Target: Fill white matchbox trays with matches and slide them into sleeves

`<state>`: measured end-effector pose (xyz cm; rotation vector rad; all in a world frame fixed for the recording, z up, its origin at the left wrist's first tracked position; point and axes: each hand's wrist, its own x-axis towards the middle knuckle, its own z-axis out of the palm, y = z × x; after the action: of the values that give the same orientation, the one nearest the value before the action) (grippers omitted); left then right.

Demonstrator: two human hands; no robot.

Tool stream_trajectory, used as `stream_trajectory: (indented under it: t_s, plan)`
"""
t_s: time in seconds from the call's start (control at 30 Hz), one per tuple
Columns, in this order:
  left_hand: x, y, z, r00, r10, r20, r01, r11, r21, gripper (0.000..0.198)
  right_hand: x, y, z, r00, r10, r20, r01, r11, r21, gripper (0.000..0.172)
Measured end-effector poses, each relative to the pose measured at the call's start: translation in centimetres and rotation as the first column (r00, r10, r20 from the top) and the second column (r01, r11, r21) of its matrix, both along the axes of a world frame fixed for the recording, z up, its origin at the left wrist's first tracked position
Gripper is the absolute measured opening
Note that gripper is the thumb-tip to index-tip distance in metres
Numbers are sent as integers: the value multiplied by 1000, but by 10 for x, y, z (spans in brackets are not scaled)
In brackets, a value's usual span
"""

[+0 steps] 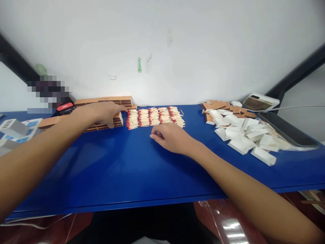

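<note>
My left hand [108, 113] lies over the end of a row of stacked brown matchboxes [98, 127]. Its index finger stretches toward the matches and its thumb is down at the front of the stack, with the box ends between them. My right hand [170, 137] is just in front of the matches, fingers curled, thumb and index finger close together. Whatever the curled fingers hold, if anything, is hidden. Red-tipped matches [144, 118] lie in several side-by-side piles between the boxes and the right side. Another stack of matchboxes [115, 100] stands behind my left hand.
On the right, white matchbox trays [241, 144] are heaped before brown box sleeves [223, 105]. A dark-bottomed tray [289, 130] and a white device [261, 101] sit beyond. A power strip [31, 127] is at left on the blue table [114, 176]; a white wall rises behind.
</note>
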<state>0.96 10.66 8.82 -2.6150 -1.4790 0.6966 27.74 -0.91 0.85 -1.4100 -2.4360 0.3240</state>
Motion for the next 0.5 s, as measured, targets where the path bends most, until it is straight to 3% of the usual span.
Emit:
stream_trajectory:
  t_s: [0.27,0.5]
  plan:
    - [-8,8,-8,999,17,-30,-16,999,30,113,-1,-1,1,1000,-2,1,2,1000,-6,18]
    - [-6,4,-6,999,36,-3,-36,999,22,111,0,-1,2,1000,-5,3,5,1000,-10,18]
